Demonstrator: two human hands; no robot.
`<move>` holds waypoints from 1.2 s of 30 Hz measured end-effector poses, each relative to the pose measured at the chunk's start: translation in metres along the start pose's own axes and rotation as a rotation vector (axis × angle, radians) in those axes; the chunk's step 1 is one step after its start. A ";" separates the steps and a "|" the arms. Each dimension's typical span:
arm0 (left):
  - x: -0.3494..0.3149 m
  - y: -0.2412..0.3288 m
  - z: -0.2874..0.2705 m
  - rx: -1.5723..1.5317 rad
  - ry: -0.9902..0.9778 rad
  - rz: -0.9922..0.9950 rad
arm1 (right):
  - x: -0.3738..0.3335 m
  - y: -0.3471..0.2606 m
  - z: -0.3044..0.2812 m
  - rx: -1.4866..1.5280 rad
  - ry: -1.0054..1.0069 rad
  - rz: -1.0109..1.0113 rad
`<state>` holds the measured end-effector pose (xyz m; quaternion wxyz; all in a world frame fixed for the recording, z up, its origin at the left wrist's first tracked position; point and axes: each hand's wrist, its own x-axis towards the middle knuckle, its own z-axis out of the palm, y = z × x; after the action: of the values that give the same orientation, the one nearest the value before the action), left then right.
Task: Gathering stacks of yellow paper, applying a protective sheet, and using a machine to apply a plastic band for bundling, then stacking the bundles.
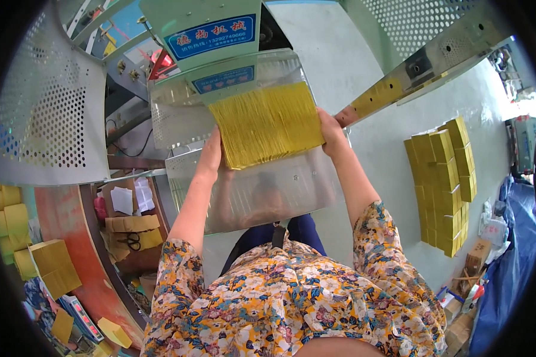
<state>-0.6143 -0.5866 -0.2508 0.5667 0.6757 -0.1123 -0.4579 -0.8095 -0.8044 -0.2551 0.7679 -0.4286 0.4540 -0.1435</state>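
A thick row of yellow paper sheets point(268, 126), packed edge to edge, lies across the shiny metal tray point(256, 205) of a machine. My left hand point(212, 153) presses against its left end, and my right hand point(330, 132) against its right end. Between them the two hands grip the row; part of the fingers is hidden behind the paper. The sheets' edges look a little uneven along the near side.
Above the tray rises the green machine body point(214, 35) with a blue sign. Perforated metal guards point(47, 119) flank it, and a metal bar point(411, 68) juts out at right. Yellow paper bundles point(443, 184) are stacked on the floor. At left, a reddish board point(71, 238) runs beside scissors point(130, 241).
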 end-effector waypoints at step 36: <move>0.011 -0.023 0.050 -0.515 -0.002 0.320 | 0.012 0.022 -0.012 0.174 -0.287 -0.353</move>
<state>-0.6536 -0.6195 -0.2730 0.7844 0.4831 -0.0980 -0.3766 -0.8160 -0.8050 -0.2817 0.8216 -0.4495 0.2441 -0.2517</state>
